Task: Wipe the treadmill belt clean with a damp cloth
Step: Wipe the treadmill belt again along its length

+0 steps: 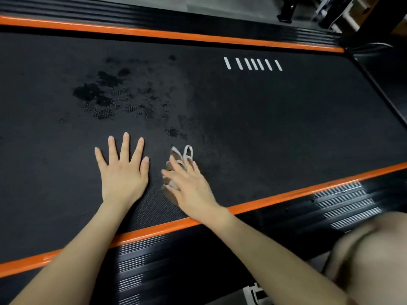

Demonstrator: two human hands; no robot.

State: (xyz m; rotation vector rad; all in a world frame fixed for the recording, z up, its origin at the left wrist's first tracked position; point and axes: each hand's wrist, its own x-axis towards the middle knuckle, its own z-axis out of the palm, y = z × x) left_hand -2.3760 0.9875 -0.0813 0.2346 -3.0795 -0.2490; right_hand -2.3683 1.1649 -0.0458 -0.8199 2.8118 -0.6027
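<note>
Right-hand grip [189, 186]: fingers laid fairly straight, pressing down on the cloth [175, 153], not clenched round it. Left hand [123, 170] flat, fingers spread, released, bracing on the treadmill belt [264, 111]. Cloth lies on the belt near the close orange edge strip [286, 195]. Likely soft, light, bunches easily; press with the palm or gather the middle. Wet patches [99, 93] ahead-left. Open belt room toward the far orange strip [176, 36].

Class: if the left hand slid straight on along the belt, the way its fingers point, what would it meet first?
Most likely the wet patches on the belt; only dry belt lies between them and the left hand. The cloth lies beside that line.
</note>
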